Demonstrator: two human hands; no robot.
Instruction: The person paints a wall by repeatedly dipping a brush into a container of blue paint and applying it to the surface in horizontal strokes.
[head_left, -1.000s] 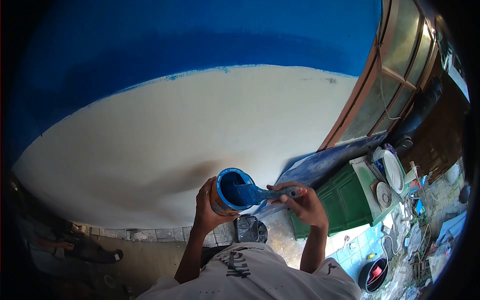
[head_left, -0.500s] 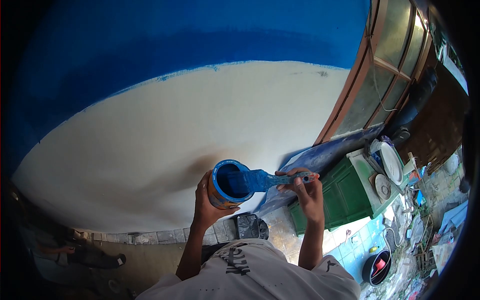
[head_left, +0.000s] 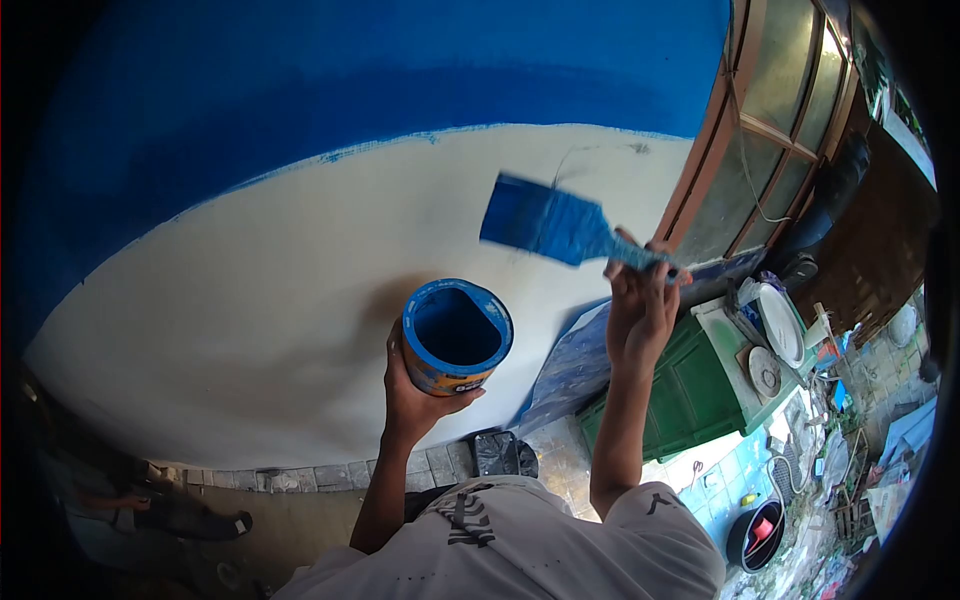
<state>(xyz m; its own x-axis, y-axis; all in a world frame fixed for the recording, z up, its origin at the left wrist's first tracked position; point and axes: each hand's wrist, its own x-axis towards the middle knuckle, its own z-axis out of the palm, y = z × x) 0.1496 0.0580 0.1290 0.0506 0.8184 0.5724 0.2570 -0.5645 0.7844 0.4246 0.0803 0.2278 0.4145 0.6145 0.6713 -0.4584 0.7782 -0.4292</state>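
My left hand (head_left: 412, 395) is wrapped round a paint can (head_left: 456, 372) with a blue-smeared rim and blue paint inside, its mouth tilted toward me. Up and to the right, my right hand (head_left: 643, 305) grips the handle of a wide paintbrush (head_left: 548, 218). Blue paint coats the bristles, which point left in front of the wall's pale part. Behind both stands the wall, blue above (head_left: 420, 60) and off-white below (head_left: 270, 290), with an uneven painted border between the two colours.
A brown-framed window (head_left: 740, 190) is at the right, with a loose cable hanging over it. Below it stands a green cabinet (head_left: 680, 385) with dishes on top. A black tub (head_left: 752, 540) and scattered clutter lie at lower right. Another person's hand (head_left: 130, 502) shows at far left.
My right hand has lifted the paintbrush out of the can and moved it up and to the right. The can in my left hand has risen a little.
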